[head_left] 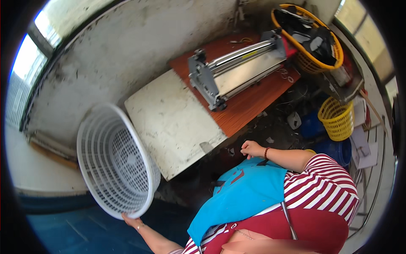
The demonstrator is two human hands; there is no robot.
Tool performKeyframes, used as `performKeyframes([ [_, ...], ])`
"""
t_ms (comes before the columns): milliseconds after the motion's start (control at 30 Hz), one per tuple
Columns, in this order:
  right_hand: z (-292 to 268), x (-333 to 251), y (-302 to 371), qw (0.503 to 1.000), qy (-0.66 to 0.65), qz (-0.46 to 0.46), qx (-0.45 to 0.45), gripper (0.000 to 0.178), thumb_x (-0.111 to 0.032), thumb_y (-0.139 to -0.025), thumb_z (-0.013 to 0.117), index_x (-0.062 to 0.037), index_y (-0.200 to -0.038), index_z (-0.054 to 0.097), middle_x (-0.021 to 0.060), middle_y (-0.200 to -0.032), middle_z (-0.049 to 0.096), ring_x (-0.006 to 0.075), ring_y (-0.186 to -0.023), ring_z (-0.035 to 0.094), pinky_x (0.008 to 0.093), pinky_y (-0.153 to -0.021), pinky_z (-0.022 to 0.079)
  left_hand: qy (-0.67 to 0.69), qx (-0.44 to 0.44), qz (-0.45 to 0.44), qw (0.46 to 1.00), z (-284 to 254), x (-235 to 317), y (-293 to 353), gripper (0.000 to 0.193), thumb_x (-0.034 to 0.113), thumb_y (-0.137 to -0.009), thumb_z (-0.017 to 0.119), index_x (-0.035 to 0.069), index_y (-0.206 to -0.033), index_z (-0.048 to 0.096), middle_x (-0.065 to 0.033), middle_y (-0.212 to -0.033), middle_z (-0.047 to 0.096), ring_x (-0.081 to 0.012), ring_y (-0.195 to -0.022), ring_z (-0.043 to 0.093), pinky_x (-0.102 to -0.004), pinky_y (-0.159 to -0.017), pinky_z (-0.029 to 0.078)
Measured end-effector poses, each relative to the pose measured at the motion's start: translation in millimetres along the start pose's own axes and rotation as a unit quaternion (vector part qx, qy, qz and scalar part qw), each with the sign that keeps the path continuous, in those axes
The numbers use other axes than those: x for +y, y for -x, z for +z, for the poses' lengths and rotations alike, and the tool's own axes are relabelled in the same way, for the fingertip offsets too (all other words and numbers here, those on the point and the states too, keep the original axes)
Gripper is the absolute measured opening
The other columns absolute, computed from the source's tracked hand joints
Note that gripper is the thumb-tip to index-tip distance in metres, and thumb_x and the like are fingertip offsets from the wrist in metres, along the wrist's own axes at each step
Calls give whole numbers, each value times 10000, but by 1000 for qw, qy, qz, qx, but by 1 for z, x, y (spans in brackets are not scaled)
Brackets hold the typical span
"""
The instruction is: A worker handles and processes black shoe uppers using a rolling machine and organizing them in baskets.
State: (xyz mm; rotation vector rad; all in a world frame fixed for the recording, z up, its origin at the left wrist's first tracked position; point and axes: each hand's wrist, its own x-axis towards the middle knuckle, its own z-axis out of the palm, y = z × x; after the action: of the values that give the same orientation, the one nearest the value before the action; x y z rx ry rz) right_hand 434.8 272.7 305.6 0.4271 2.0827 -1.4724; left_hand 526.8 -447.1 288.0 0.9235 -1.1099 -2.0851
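Note:
A large white plastic laundry-type basket [151, 186] with slatted sides hangs tilted at the left, its open mouth turned toward me and its perforated base visible inside. My left hand [133, 221] grips the lower rim of this basket, the fingers partly hidden behind it. In front of my blue apron [249, 178], my right hand [252, 149] is held with its fingers loosely curled in, and nothing shows in them. A beaded bracelet is on that wrist. The inside of the basket appears empty.
A white tabletop [169, 122] adjoins a reddish-brown board [249, 114] bearing a metal roller machine [245, 63]. Scissors [243, 41] lie behind it. At the far right stand an orange basket [338, 51] of dark pieces and a yellow basket [336, 120]. Scraps litter the dark floor.

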Motion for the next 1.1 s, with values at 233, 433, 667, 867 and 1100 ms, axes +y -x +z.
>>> performKeyframes([
  [233,-112,14,18,990,-31,-115,78,197,-161,-881,607,12,-974,606,87,-833,661,133,-619,630,260,-577,514,-129,205,50,969,72,-42,74,615,577,-857,481,126,-1274,517,-72,-1182,616,-288,-909,646,-368,-639,506],
  [433,-321,-16,41,904,-69,-293,303,150,-151,-894,612,-6,-933,615,27,-783,630,85,-680,596,245,-610,507,-106,269,3,957,147,-88,190,527,483,-963,388,84,-1307,401,-207,-1286,518,-425,-1067,559,-592,-875,476],
  [667,-683,-25,86,697,131,-300,638,166,-161,-858,614,-28,-954,644,79,-837,683,168,-758,652,295,-709,502,-225,82,14,971,202,-223,291,656,529,-936,450,82,-1400,328,-245,-1340,492,-454,-1049,579,-580,-829,510],
  [867,-866,-15,123,574,588,-91,562,502,50,-775,531,-137,-1241,534,122,-1303,525,321,-1074,576,391,-905,482,-304,35,-103,946,327,-341,387,407,376,-863,537,86,-1143,590,-81,-1004,640,-247,-780,623,-358,-601,469],
  [1100,-910,-28,90,638,649,-113,399,703,105,-719,572,-149,-1360,437,99,-1385,463,316,-1044,591,375,-901,476,-391,-287,-89,870,432,-419,506,141,54,-890,552,-16,-940,664,-98,-765,667,-146,-649,627,-267,-610,514],
])
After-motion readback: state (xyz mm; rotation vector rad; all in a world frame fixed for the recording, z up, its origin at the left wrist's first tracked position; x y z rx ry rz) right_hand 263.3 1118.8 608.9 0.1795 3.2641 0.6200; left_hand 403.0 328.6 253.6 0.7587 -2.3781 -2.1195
